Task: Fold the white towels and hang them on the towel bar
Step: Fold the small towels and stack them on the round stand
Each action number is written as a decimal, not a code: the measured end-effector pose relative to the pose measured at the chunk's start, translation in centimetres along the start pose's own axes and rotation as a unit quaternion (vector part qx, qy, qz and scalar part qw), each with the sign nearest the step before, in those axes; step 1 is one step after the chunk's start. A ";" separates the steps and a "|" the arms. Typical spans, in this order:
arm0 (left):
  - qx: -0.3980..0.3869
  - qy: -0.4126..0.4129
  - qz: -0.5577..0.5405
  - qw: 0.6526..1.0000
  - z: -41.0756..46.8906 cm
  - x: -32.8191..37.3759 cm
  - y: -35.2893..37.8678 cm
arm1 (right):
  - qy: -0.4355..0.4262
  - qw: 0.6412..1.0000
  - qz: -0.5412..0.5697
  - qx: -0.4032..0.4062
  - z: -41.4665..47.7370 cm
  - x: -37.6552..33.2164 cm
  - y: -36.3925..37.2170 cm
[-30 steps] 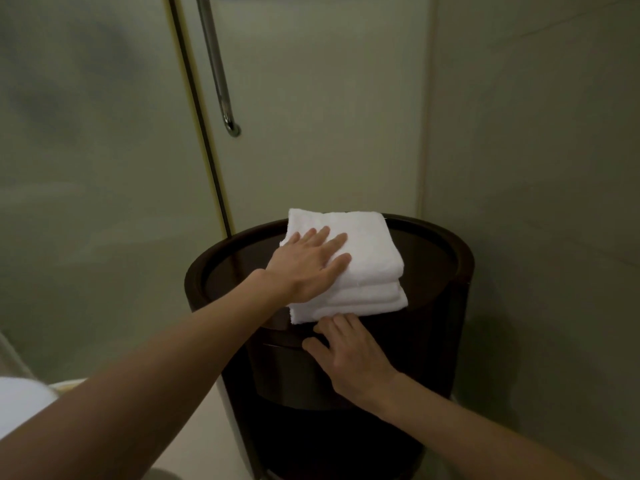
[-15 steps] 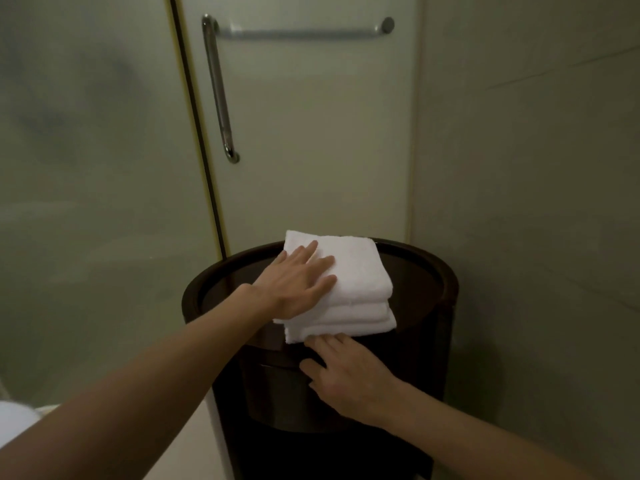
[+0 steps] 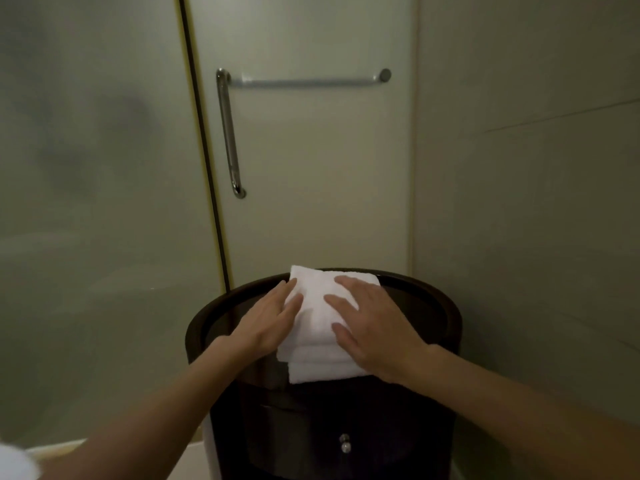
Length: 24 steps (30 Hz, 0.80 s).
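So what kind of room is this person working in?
Most likely a bathroom, perhaps in a hotel: a frosted glass door carries a metal towel bar, and folded white towels sit stacked on a dark round cabinet.

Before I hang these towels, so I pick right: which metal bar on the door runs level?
The upper bar, running sideways across the door; the other bar stands upright near the door's left edge.

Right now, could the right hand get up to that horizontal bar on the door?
Probably yes. The right hand lies flat on the folded towels, gripping nothing, and the bare towel bar has only open air before it. The round stand below may force a lean.
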State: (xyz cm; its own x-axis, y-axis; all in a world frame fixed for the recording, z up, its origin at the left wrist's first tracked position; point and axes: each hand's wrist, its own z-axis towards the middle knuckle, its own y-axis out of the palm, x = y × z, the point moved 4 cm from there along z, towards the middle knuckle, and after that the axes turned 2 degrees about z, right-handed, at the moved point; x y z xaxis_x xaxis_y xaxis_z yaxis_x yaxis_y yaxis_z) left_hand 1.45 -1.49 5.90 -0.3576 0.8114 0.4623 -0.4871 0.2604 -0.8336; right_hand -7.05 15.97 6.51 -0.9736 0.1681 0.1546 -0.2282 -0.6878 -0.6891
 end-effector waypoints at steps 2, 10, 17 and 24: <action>0.005 -0.010 -0.056 0.998 0.0 -0.2 0.3 | 0.058 0.998 0.029 -0.028 0.5 2.0 0.2; 0.018 -0.152 -0.308 0.939 0.3 -1.3 2.2 | 0.369 0.856 0.350 -0.089 -0.8 7.7 3.7; -0.064 -0.296 -0.521 0.798 0.2 -2.0 3.6 | 0.513 0.699 0.487 -0.110 -2.0 8.6 7.0; -0.120 -0.313 -0.513 0.791 0.0 -2.6 4.1 | 0.542 0.648 0.524 -0.108 -2.3 7.8 7.8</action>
State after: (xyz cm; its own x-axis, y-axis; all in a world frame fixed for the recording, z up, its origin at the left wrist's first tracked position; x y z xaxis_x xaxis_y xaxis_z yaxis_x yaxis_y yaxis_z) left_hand 0.41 -2.55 1.30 -0.2336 -0.2885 0.9286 -0.6378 0.7662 0.0776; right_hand -16.37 13.54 0.69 0.0123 0.1670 -0.9859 0.6736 -0.7300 -0.1153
